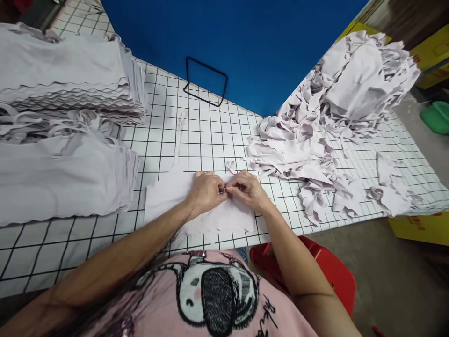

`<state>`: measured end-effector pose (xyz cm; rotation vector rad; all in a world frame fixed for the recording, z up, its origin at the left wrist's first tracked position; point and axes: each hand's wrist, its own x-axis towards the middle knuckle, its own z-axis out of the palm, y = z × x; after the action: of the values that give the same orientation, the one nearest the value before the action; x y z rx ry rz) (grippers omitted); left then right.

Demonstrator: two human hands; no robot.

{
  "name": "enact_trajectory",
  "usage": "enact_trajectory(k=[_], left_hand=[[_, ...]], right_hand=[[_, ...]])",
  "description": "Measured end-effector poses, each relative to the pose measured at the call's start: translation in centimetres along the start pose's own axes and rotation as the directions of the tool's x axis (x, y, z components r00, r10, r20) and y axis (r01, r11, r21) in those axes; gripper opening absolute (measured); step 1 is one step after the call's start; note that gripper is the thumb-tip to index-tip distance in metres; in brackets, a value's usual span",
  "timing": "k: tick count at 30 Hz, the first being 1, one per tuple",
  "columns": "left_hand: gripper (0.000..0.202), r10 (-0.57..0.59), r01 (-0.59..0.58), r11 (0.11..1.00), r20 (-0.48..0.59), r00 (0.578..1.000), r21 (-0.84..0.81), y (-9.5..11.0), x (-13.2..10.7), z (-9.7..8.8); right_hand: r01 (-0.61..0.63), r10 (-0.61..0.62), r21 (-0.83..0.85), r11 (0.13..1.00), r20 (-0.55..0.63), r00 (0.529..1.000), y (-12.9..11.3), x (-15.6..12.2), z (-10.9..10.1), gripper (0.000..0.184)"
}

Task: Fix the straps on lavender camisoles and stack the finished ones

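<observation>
Two hands pinch a white cloth piece at the middle of the frame

The left hand [206,189] and right hand [247,191] meet just below the centre, thumbs and fingers closed in a pinch on the white cloth piece [164,201]. A tiny reddish detail between the fingertips is too small to identify. The piece lies flat in the lower centre, on a desk [154,145] covered in a black-lined white grid; a narrow strap [177,142] runs up from its left part.

At the upper left sits a thick stack of white cloth [70,61], with a second stack [59,178] just below it. A loose heap of cloth [365,84] spreads from the upper right towards the centre. A black wire frame [206,66] stands out against a blue panel [231,37] at the top. A red stool [333,267] shows at the lower right.
</observation>
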<state>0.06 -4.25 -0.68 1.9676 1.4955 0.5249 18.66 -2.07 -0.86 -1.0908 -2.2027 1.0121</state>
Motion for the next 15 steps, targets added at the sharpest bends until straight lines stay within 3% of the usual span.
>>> enact_trajectory(k=[15], left_hand=[[0.015, -0.022, 0.021, 0.999, 0.025, 0.999, 0.024, 0.34, 0.03, -0.35]], right_hand=[[0.015, -0.016, -0.025, 1.0, -0.044, 0.999, 0.2, -0.17, 0.41, 0.008]])
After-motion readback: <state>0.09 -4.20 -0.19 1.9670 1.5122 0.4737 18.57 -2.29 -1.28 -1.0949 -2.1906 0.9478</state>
